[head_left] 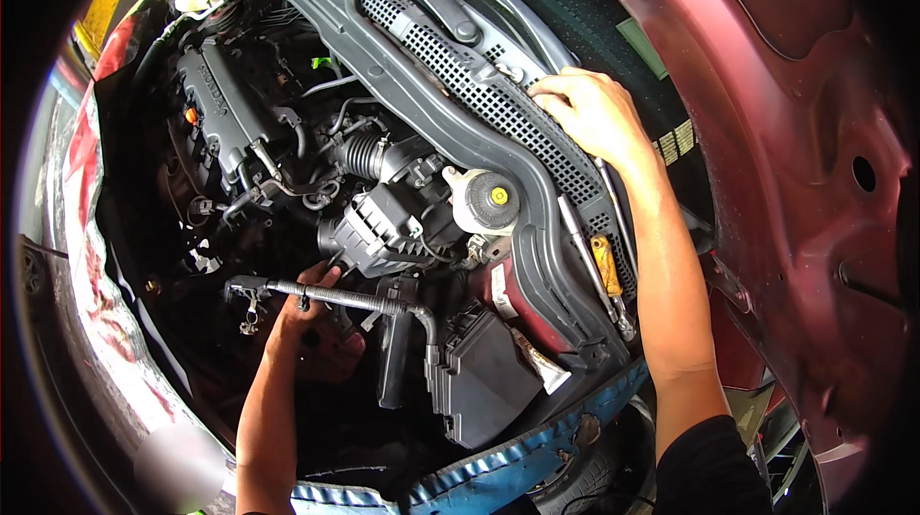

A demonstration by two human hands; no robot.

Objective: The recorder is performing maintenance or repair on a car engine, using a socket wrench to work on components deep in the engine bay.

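Observation:
My left hand reaches down into the engine bay, its thumb and a finger against the lower corner of the black air filter box. A corrugated cable conduit passes over this hand, and most of its fingers are hidden. My right hand rests at the windshield edge of the black cowl grille, fingers bent down together. What lies under those fingertips I cannot make out. Beside the air box, a ribbed intake hose runs toward the engine cover.
A round fluid reservoir with a yellow cap stands behind the air box. A yellow-handled tool and a metal rod lie on the cowl. A black fuse box and a white tube are nearer. The raised red hood looms at right.

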